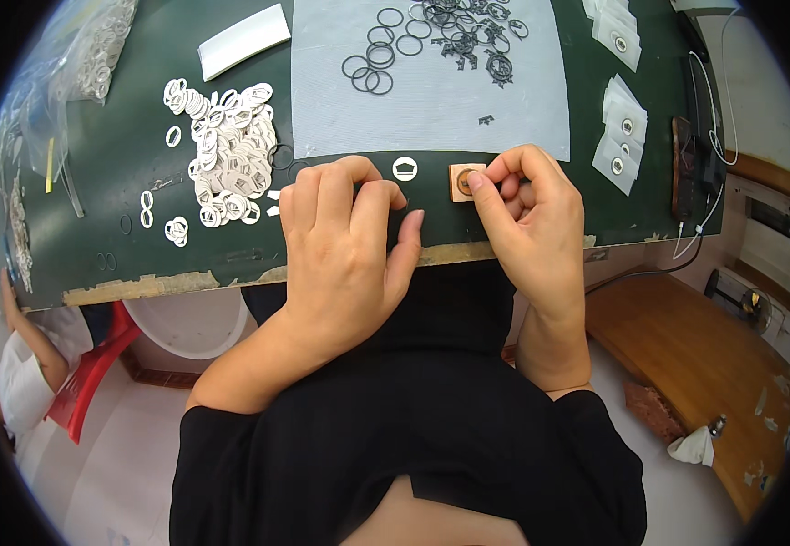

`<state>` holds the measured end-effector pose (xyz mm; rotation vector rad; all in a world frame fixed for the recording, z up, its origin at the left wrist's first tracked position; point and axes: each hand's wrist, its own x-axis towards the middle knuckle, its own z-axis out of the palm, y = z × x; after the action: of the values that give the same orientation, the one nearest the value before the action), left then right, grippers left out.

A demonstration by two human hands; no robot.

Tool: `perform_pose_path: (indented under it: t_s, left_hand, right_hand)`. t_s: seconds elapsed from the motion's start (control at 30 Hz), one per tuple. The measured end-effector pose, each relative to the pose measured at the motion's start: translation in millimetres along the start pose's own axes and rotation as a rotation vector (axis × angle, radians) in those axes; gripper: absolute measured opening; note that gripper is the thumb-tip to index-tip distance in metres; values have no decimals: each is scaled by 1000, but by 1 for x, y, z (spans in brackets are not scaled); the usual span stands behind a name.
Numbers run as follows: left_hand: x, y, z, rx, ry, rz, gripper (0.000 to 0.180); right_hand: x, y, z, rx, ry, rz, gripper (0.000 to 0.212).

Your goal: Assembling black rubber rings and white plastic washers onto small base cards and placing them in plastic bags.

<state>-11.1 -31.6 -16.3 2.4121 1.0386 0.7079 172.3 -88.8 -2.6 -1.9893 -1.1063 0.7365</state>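
My right hand (536, 214) pinches the edge of a small square wooden block (456, 195), thumb and forefinger at its right side. The block has a round brown inset on top. Left of it, flat on the green table, lies a white disc (405, 162) with a house-shaped cut-out. My left hand (340, 227) hovers over the table's front edge, fingers bent and thumb apart from the forefinger, with nothing visible between them. Beyond it is a heap of white cut-out rings and discs (236, 150). Part of a black ring (283, 156) shows behind its knuckles.
Black rings (379, 56) and small black pieces (468, 41) lie on a grey sheet (340, 118). White cards (617, 150) with round pieces are at right, near a phone (683, 168) and cables. A stack of white paper (245, 41) lies far left; a person's arm (35, 350) shows beyond.
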Motion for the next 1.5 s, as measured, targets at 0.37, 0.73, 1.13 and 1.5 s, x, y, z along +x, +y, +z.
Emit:
perform_pose_path:
  t_s: [0.37, 0.73, 1.13, 1.5]
  left_hand:
    - [0, 3, 6, 153, -25, 71, 16]
    - [23, 9, -40, -1128, -652, -419, 13]
    - [28, 2, -25, -1387, -784, -566, 17]
    - [27, 5, -24, -1324, -733, -524, 17]
  right_hand:
    - [-13, 3, -14, 420, 10, 79, 12]
    - [-28, 2, -21, 665, -367, -262, 19]
    - [-23, 10, -24, 538, -369, -348, 13]
    - [-23, 13, -20, 473, -332, -343, 11]
